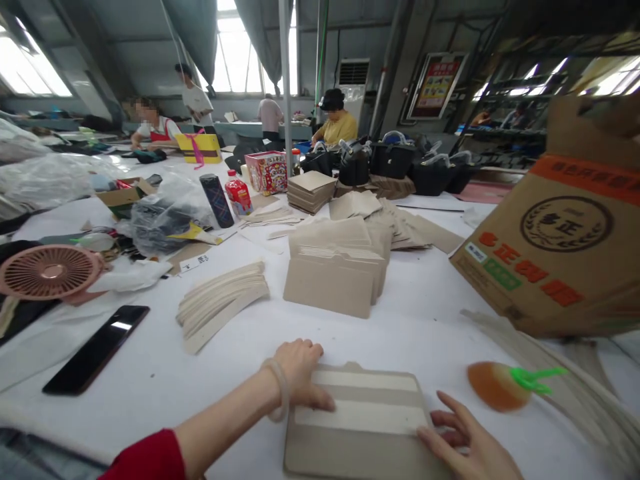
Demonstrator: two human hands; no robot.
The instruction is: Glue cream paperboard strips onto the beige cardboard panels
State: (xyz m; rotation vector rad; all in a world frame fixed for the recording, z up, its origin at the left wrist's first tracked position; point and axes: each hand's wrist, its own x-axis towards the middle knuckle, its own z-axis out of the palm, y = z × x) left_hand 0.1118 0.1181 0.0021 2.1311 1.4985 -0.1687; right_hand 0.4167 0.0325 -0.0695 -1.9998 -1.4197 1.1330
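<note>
A flat grey-beige cardboard panel [360, 450] with rounded corners and a small tab on its far edge lies on the white table before me. Two pale strips cross it: a far strip [367, 380] and a nearer strip [360, 417]. My left hand [299, 373], with a pale bangle at the wrist, rests at the panel's left side. Its thumb lies on the nearer strip, apart from the fingers, which reach past the edge. At the right edge, my right hand [467, 440] touches the panel with its thumb, fingers spread. The panel's near edge is out of view.
Ahead stand stacked cardboard panels [330, 283], with a fanned pile of strips [223, 303] to their left. A phone [97, 350] and pink fan [50, 272] lie left. Right are a blurred orange thing with a green top [500, 387] and a large carton [560, 267]. People work behind.
</note>
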